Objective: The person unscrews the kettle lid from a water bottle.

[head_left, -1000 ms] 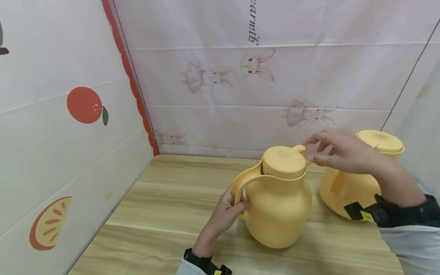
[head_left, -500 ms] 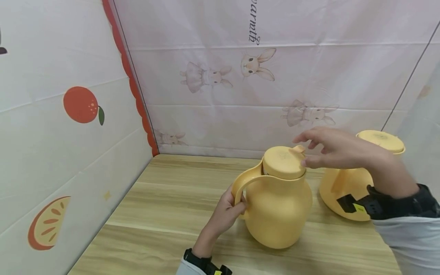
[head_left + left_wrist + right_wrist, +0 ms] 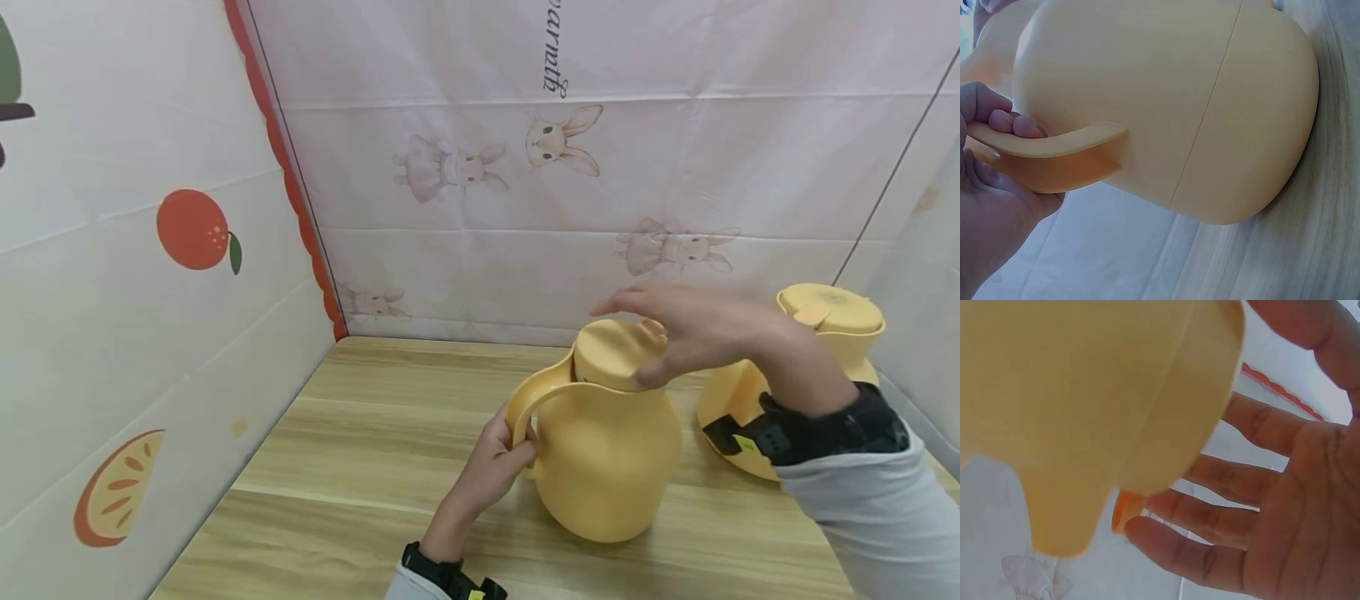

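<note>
A yellow lidded jug (image 3: 607, 458) stands upright on the wooden table. My left hand (image 3: 491, 462) grips its handle (image 3: 1054, 144), fingers curled through the loop. Over the round lid (image 3: 609, 354) reaches my right hand (image 3: 697, 329), thumb at the lid's near side and fingers stretched past its far side. From the right wrist view, the fingers are spread and fairly straight, with the palm apart from the lid. The little fingertip lies right at the lid's small tab (image 3: 1127, 509), beside the spout (image 3: 1063, 519).
A second yellow jug (image 3: 851, 350) with a similar lid stands to the right, partly behind the right forearm. The wooden table (image 3: 375, 450) meets a rabbit-print backdrop (image 3: 480, 275) at the back and a fruit-print panel (image 3: 180, 333) on the left.
My right hand has moved left, from beside the lid's tab to over the lid, with its fingers spreading. The left hand and both jugs have stayed in place.
</note>
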